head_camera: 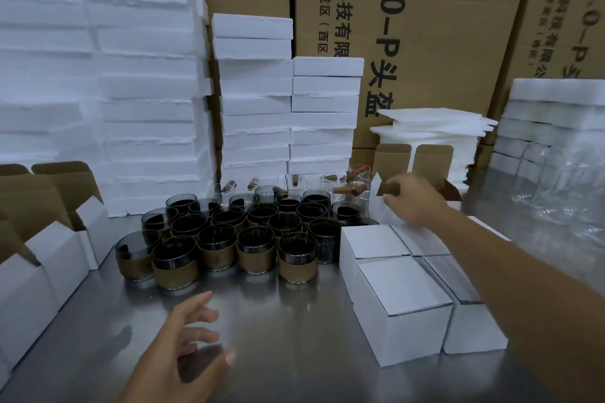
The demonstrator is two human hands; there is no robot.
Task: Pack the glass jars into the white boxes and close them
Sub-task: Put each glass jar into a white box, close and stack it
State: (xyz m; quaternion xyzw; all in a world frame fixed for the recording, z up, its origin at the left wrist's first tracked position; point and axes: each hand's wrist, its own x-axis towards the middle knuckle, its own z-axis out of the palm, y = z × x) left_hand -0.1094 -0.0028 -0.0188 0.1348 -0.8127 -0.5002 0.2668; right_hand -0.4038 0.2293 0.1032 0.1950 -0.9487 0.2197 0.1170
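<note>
Several dark glass jars [255, 232] with brown sleeves stand bunched on the steel table [294, 337]. To their right sit several closed white boxes [402, 304] in a block. My right hand [414, 203] reaches over that block and pinches the flap of an open white box [383, 203] behind it. My left hand [193, 337] hovers over the table in front of the jars, fingers spread, holding nothing.
Open white boxes [55, 249] with brown insides line the left edge. Stacks of white foam blocks [147, 108] and cardboard cartons [425, 42] wall off the back. Clear glass jars [556, 183] and foam sheets [435, 131] sit at the right.
</note>
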